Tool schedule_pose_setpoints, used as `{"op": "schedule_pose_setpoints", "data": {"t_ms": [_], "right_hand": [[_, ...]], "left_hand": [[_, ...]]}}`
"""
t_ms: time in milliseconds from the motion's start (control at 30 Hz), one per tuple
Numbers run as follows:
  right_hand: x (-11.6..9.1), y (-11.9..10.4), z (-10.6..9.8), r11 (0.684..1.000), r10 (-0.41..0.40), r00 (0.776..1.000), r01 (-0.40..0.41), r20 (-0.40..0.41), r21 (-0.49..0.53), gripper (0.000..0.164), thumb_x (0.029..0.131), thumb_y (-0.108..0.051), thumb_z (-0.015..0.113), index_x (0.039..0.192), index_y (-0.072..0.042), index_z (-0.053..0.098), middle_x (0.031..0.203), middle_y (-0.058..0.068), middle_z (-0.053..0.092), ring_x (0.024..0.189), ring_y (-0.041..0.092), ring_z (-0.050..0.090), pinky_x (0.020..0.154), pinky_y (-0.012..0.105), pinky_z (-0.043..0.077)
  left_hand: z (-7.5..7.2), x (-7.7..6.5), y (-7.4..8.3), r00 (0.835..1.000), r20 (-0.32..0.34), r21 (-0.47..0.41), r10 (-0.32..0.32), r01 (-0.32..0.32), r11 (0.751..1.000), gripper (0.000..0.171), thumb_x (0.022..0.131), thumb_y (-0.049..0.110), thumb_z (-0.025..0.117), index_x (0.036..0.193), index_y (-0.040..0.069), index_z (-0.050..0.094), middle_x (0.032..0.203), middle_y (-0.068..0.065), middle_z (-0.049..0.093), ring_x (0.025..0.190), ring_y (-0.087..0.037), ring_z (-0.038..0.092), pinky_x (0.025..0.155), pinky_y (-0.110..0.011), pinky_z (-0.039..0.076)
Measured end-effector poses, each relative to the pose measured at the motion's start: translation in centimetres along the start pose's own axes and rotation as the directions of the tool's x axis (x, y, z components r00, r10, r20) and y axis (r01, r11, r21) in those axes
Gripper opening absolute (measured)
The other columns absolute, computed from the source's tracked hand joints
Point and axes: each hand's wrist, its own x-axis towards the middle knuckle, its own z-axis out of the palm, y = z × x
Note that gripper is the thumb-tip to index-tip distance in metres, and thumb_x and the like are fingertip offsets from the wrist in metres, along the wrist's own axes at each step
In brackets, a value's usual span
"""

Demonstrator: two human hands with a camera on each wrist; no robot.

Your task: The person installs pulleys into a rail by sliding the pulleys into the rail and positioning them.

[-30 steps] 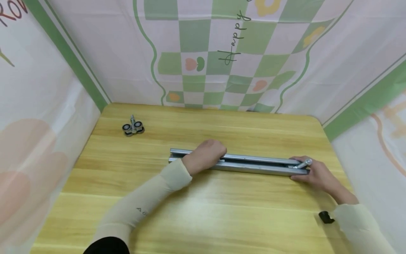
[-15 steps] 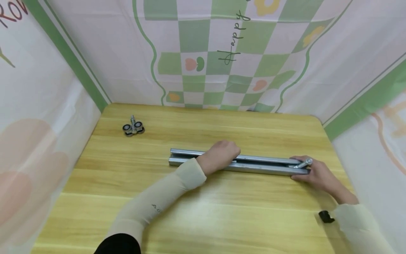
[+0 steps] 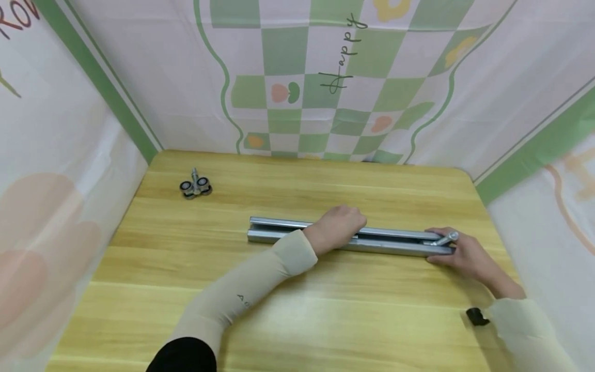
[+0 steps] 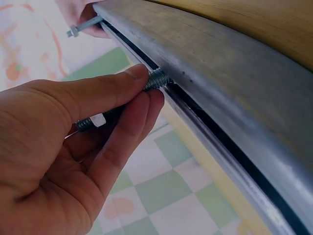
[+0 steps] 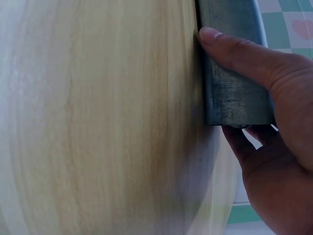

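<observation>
A silver metal channel rail lies across the wooden table with its slot facing up. My left hand is over the middle of the slot. In the left wrist view, its thumb and fingers pinch a threaded bolt with a nut, sticking out of the slot; what carries it inside the rail is hidden. At the rail's right end, my right hand grips the sides, thumb on the near face in the right wrist view. A second bolt leans out of the slot there, close to that hand.
A roller trolley with small wheels and an upright bolt lies at the table's back left. Printed cloth hangs behind the table and on both sides. A small black piece is by the right sleeve.
My left hand has slid rightward along the rail with the bolt it pinches. The right hand, the rail and the second bolt have stayed in place.
</observation>
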Motion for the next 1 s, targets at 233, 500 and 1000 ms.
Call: {"op": "schedule_pose_setpoints", "data": {"t_ms": [233, 500, 1000], "right_hand": [[0.0, 0.0, 0.0, 1.0, 0.01, 1.0, -0.01, 0.0, -0.003, 0.064, 0.078, -0.017, 0.096, 0.135, -0.009, 0.07, 0.125, 0.022, 0.071, 0.105, -0.02, 0.043, 0.085, 0.01, 0.039], [0.0, 0.0, 0.1, 1.0, 0.007, 1.0, -0.007, -0.003, 0.002, 0.064, 0.078, -0.017, 0.096, 0.135, -0.009, 0.069, 0.127, 0.023, 0.07, 0.106, -0.021, 0.043, 0.086, 0.009, 0.039], [0.0, -0.3, 0.0, 0.999, 0.023, 1.0, -0.023, 0.0, 0.031, 0.063, 0.078, -0.016, 0.096, 0.135, -0.008, 0.07, 0.125, 0.023, 0.071, 0.105, -0.021, 0.044, 0.086, 0.008, 0.038]], "left_hand": [[-0.1, 0.5, 0.6, 1.0, 0.001, 0.009, 0.005, -0.005, 1.0, 0.028, 0.104, -0.004, 0.058, 0.084, 0.015, 0.064, 0.075, 0.005, 0.052, 0.065, -0.007, 0.034, 0.055, -0.016, 0.036], [-0.2, 1.1, 1.0, 0.999, 0.041, 0.005, -0.013, 0.013, 1.0, 0.027, 0.103, -0.005, 0.059, 0.086, 0.016, 0.064, 0.078, 0.005, 0.053, 0.066, -0.008, 0.037, 0.058, -0.017, 0.04], [0.1, 0.7, 0.6, 1.0, 0.02, -0.002, -0.006, 0.006, 1.0, 0.031, 0.107, 0.0, 0.055, 0.081, 0.016, 0.061, 0.072, 0.004, 0.049, 0.063, -0.009, 0.033, 0.056, -0.018, 0.036]]}}
